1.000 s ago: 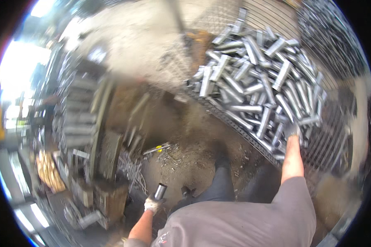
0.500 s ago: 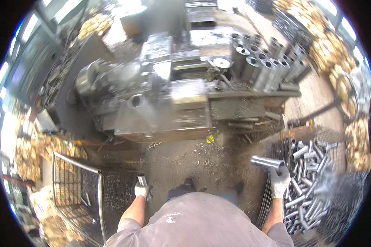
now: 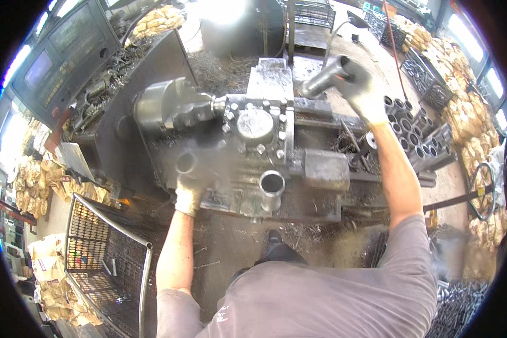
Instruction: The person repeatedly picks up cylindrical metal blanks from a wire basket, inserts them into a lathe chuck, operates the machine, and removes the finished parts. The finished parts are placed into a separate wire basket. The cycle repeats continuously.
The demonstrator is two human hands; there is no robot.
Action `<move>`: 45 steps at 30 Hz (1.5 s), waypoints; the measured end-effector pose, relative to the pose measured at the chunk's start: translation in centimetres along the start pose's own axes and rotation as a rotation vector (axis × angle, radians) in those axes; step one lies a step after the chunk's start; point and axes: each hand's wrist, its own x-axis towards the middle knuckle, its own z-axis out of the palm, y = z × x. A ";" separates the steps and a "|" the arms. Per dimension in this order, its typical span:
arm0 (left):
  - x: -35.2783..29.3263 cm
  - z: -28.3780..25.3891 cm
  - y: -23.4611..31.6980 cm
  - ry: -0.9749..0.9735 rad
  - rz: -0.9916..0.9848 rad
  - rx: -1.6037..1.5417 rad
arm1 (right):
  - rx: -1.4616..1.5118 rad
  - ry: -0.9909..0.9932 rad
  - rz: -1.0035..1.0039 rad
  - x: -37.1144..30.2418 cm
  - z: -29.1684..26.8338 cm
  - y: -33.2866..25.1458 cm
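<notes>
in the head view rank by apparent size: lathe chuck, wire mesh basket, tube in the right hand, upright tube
1. Wire mesh basket, by far
2. Lathe chuck
3. Tube in the right hand, partly hidden
4. Upright tube

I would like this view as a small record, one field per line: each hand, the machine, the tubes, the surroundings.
Left hand: gloved, blurred, holding a short metal tube
Right hand: gloved, holding a tilted metal tube
Machine: lathe, chuck left of tool post
Standing tube: on the lathe's near side, open end up
Clustered tubes: at right, open ends showing
Surroundings: wire mesh basket lower left; brown paper sacks both sides
</notes>
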 end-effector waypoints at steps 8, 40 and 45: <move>-0.3 1.9 -1.2 -0.152 0.085 -0.192 | -0.112 -0.233 -0.016 15.3 23.2 1.9; 20.1 -8.6 -5.8 0.357 0.780 0.078 | 0.208 -1.085 0.648 8.9 28.6 -4.5; 21.4 -8.8 -4.3 0.299 0.796 0.259 | 0.566 -1.383 0.657 10.9 30.0 -8.6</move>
